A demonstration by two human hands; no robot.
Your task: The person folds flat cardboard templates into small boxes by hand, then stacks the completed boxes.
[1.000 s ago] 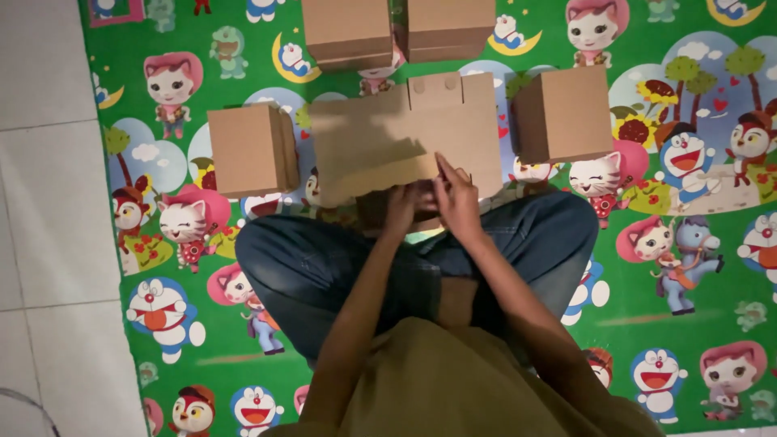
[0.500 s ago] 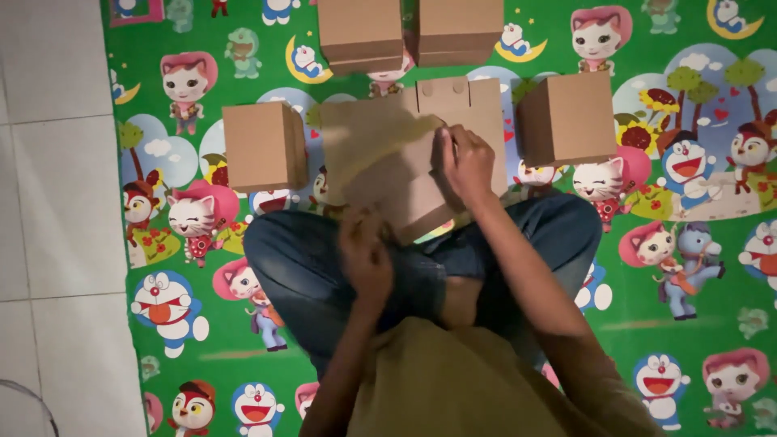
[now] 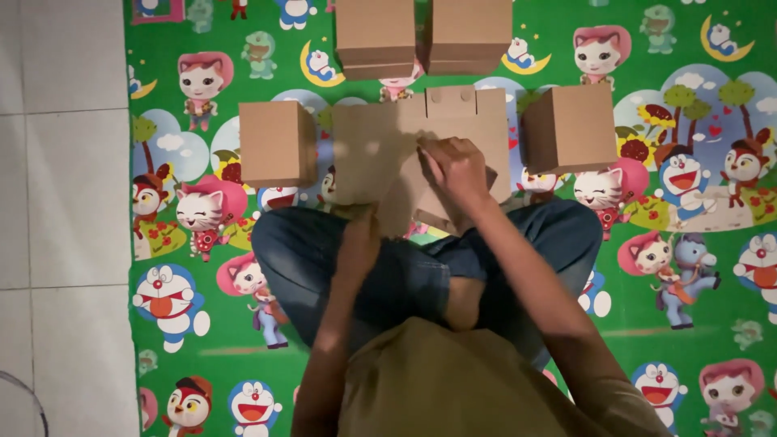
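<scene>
Flat cardboard blank [image 3: 388, 154] | lying unfolded under both hands, ahead of the crossed legs | right hand [image 3: 457, 168] pressing closed fingers on its right panel; left hand [image 3: 360, 243] gripping its near edge | four folded boxes standing done: left box [image 3: 275, 144], right box [image 3: 569, 129], two beyond [image 3: 421, 36] | blank not yet box-shaped | boxes crowding both sides of the hands on the play mat [image 3: 688, 324].

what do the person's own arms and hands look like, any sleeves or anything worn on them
Both forearms are bare down to the wrists, with no sleeves reaching them. The left hand and right hand show no gloves, rings, watch or bands that can be made out. The olive-tan fabric top covers the torso and upper arms.
</scene>
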